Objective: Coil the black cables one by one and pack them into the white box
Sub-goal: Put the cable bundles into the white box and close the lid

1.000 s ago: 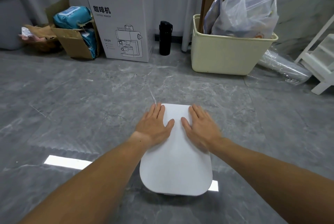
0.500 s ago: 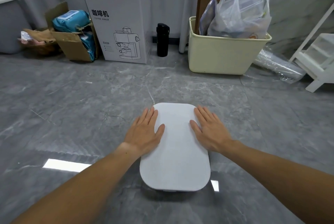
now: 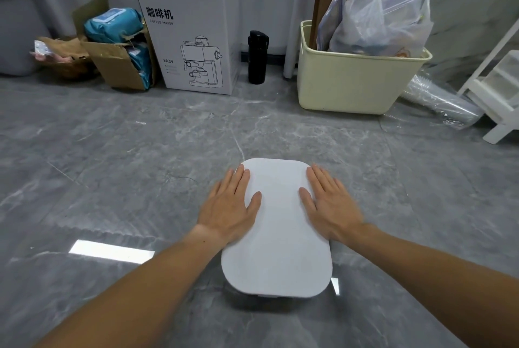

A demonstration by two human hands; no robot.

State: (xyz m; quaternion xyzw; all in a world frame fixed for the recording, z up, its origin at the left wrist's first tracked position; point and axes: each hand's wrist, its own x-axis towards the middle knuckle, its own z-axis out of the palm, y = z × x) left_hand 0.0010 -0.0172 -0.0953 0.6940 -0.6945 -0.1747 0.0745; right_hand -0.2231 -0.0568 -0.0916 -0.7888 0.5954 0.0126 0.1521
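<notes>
1. Left hand (image 3: 229,207) and right hand (image 3: 331,207) lie flat, fingers straight, on the white box (image 3: 276,235) lid, at its two long edges.
2. No black cables visible; looks like closing up.
3. Next: press down evenly.

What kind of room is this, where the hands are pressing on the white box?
Probably a storeroom or a spare corner of a home or office. A coffee maker carton, an open cardboard box of blue packs and a cream bin stuffed with bags stand on the grey marble floor along a curtained wall.
</notes>
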